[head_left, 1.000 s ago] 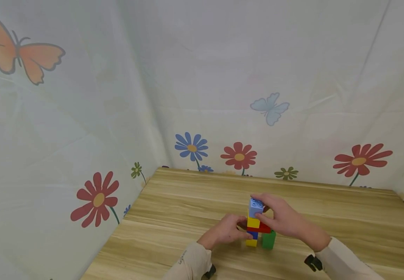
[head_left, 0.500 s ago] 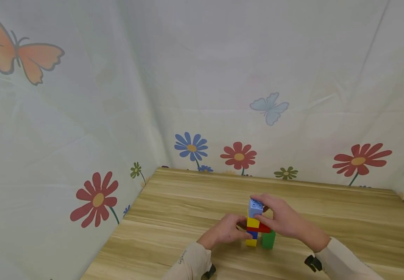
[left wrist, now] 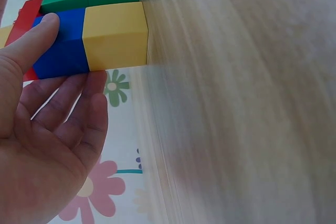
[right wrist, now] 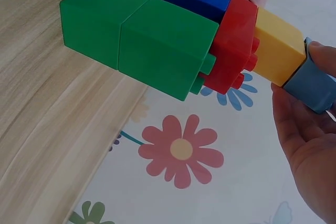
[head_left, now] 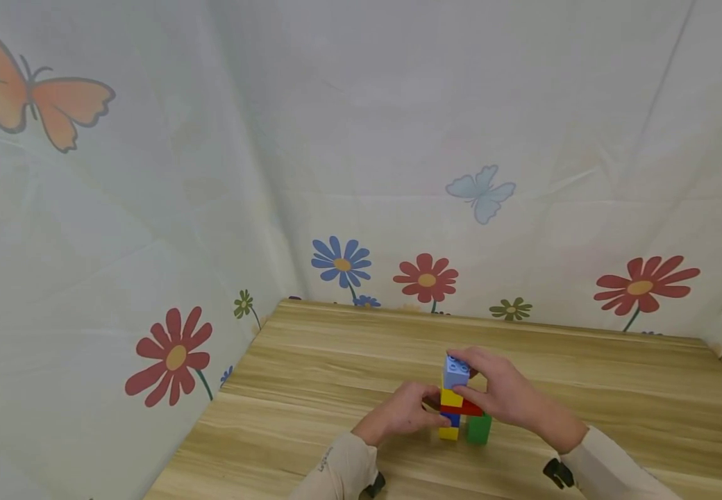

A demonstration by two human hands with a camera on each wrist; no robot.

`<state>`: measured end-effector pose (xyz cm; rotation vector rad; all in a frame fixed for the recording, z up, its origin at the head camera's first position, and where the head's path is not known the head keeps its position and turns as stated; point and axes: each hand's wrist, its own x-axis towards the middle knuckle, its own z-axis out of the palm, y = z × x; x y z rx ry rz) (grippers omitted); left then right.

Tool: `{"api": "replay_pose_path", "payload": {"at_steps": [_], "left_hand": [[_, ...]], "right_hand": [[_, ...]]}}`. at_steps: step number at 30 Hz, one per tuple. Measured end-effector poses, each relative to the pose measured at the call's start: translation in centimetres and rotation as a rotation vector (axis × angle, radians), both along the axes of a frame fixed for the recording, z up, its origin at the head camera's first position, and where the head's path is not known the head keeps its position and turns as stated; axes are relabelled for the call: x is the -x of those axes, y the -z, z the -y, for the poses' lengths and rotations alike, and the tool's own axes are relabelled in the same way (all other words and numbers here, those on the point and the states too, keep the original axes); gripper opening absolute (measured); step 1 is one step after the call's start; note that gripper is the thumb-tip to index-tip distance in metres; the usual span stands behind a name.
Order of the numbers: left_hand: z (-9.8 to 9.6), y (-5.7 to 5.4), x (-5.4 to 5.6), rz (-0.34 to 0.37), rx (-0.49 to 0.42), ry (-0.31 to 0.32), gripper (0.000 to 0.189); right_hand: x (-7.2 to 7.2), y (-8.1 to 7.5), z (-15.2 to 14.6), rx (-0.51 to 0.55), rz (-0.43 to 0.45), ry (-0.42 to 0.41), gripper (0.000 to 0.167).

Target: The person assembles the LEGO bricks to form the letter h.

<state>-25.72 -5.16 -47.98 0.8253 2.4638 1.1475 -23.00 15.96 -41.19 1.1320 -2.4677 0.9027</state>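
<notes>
A stack of toy building bricks stands on the wooden table. Its left column has a yellow brick (left wrist: 116, 37) at the bottom and a dark blue brick (left wrist: 63, 43) above it. Two green bricks (right wrist: 137, 38) form the right column. Across both columns lies a red brick (right wrist: 231, 43), which carries an upper yellow brick (right wrist: 278, 44) on its left end. My left hand (head_left: 403, 410) pinches the dark blue brick between thumb and fingers. At the top, my right hand (head_left: 505, 389) grips a light blue brick (head_left: 456, 373) against the upper yellow one; whether they are fully joined I cannot tell.
The wooden table (head_left: 311, 354) extends around the stack on all sides. A pale cloth (head_left: 386, 139) printed with flowers and butterflies hangs behind it and along the left. Black straps (head_left: 558, 473) show at the wrists.
Both hands keep their hold on the stack. My right hand and the light blue brick have dipped very slightly; little else differs.
</notes>
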Motion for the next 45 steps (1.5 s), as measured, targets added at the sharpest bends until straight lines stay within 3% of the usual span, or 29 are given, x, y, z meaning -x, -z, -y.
{"api": "replay_pose_path", "payload": {"at_steps": [8, 16, 25, 45], "left_hand": [[0.03, 0.06, -0.02, -0.015, 0.001, 0.000, 0.027], [0.04, -0.02, -0.14, -0.007, -0.012, 0.006, 0.027], [0.02, 0.03, -0.16, -0.008, -0.002, -0.004, 0.028], [-0.04, -0.16, -0.26, 0.006, -0.010, -0.015, 0.028]], "right_hand": [[-0.24, -0.25, 0.15, -0.006, -0.004, -0.001, 0.057], [-0.05, 0.37, 0.22, -0.002, -0.095, -0.023, 0.061], [-0.18, 0.28, 0.31, -0.009, -0.040, 0.002, 0.060], [-0.24, 0.15, 0.28, -0.007, -0.039, 0.004, 0.060]]}}
